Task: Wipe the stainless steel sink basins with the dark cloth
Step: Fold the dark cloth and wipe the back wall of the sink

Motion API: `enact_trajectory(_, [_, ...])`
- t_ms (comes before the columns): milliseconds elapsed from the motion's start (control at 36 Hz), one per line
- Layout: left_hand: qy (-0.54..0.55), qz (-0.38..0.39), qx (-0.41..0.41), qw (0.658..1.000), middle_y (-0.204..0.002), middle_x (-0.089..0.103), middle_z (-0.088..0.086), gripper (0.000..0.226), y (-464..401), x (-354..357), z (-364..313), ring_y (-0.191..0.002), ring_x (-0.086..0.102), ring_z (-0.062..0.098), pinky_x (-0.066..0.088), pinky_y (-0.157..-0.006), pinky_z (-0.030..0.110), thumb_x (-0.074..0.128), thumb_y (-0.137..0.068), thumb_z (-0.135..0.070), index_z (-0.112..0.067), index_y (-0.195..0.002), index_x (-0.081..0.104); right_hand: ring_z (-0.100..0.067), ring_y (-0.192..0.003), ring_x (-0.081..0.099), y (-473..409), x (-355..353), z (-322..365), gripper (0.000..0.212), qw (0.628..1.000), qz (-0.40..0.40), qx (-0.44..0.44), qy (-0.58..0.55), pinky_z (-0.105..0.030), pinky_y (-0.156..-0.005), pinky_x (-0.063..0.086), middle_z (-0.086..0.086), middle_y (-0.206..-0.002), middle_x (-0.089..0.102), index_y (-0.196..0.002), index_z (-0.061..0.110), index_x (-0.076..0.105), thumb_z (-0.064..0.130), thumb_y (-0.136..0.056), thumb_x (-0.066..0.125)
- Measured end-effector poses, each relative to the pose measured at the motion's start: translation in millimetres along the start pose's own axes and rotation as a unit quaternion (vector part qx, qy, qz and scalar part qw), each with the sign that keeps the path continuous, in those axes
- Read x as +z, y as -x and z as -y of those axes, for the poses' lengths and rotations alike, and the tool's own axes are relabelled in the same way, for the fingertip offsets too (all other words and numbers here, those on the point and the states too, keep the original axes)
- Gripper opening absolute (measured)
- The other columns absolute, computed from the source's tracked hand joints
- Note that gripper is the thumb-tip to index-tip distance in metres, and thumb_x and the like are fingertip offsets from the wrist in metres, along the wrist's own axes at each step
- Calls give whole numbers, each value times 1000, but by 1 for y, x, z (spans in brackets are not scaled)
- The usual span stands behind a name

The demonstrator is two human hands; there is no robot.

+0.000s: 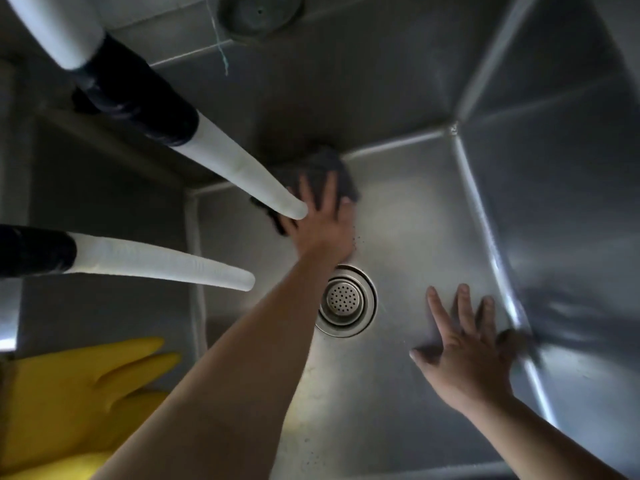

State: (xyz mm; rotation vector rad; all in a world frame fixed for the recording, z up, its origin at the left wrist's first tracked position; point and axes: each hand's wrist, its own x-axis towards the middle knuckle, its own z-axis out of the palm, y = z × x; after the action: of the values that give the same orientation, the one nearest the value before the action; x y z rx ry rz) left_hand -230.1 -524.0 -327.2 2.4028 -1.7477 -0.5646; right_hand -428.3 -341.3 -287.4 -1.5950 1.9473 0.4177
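Partly hose-hidden left hand (320, 216) flat, pressing dark cloth (332, 171); right hand (464, 355) spread on basin floor (415, 209).

The single head view looks steeply down, close, into a steel sink basin (433, 209).

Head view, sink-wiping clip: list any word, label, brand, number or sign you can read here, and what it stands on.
None: no readable text anywhere in this view.
The sink basin, drain strainer, two white hoses, yellow glove and dark cloth under the left hand all show bare surfaces.
The right hand rests flat on unmarked steel.
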Motion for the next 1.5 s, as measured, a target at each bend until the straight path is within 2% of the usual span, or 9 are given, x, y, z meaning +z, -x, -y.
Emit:
enact_trajectory(111, [-39, 46, 139, 988, -167, 5, -5, 57, 38, 22, -30, -151, -7, 21, -31, -109, 37, 20, -95, -63, -58, -149, 3, -35, -150, -21, 1, -7, 0, 101, 1000, 11, 0, 12, -65, -117, 5, 0, -161, -31, -143, 50, -33, 77, -84, 44])
enact_trajectory(250, [-66, 82, 214, 971, -167, 0, -3, 55, 92, 18, -4, -152, -12, 23, -26, -114, 39, 17, -99, -60, -56, -151, -1, -31, -153, -10, 3, -30, 0, 89, 999, 51, -2, 5, -61, -118, 16, 2, -166, -17, -152, 47, -16, 64, -91, 46])
enact_trajectory(417, [-108, 105, 196, 969, -167, 1, -2, 56, 150, 20, 27, -149, -17, 22, -20, -117, 40, 18, -99, -61, -56, -151, -4, -21, -154, -7, 32, -96, 22, 75, 997, -20, -44, -61, -52, -121, 12, 7, -167, -1, -155, 44, 6, 48, -93, 49])
enact_trajectory(583, [-127, 129, 179, 967, -167, -4, 0, 56, 120, 12, 10, -153, -10, 30, -8, -120, 49, 10, -98, -63, -58, -147, -15, -25, -153, 17, 67, -195, 29, 60, 946, -259, -181, -72, -61, -116, 24, 0, -162, 28, -147, 35, 38, 47, -88, 43])
enact_trajectory(694, [-73, 129, 102, 984, -166, -13, -2, 61, 67, 3, -36, -152, -12, 30, -8, -119, 52, 24, -97, -62, -59, -147, -12, -26, -153, 15, 55, -252, -3, 64, 951, -276, -142, 21, -64, -115, 17, 0, -164, 23, -150, 34, 36, 52, -88, 42])
enact_trajectory(806, [-32, 125, 32, 991, -166, -13, -2, 63, 22, 3, -86, -152, -14, 30, -9, -119, 53, 28, -96, -64, -57, -149, -5, -24, -154, -2, 37, -263, -42, 68, 965, -224, -95, 100, -63, -116, 9, 5, -168, 6, -156, 39, 11, 58, -94, 29])
enact_trajectory(972, [15, 136, -25, 990, -165, -20, 2, 65, 3, 14, -151, -149, -23, 33, -16, -116, 55, 28, -96, -62, -54, -151, -6, -23, -153, 16, 24, -251, -54, 71, 942, -303, -137, 31, -58, -117, 17, 1, -163, 29, -155, 25, 25, 48, -90, 40])
enact_trajectory(1250, [-39, 216, 99, 971, -163, -26, -4, 64, 22, 35, -174, -148, -28, 28, -22, -113, 50, 17, -95, -63, -53, -148, -18, -23, -151, 24, 19, -247, -58, 69, 934, -324, -152, 17, -58, -115, 23, -1, -161, 33, -153, 23, 32, 39, -87, 45])
enact_trajectory(1500, [-124, 299, 305, 896, -145, -49, -5, 65, 139, 36, -92, -134, -49, 26, -24, -112, 53, 14, -92, -64, -55, -144, -23, -24, -151, 24, 22, -250, -56, 71, 943, -299, -146, 20, -58, -114, 23, -1, -161, 33, -152, 21, 34, 36, -84, 42])
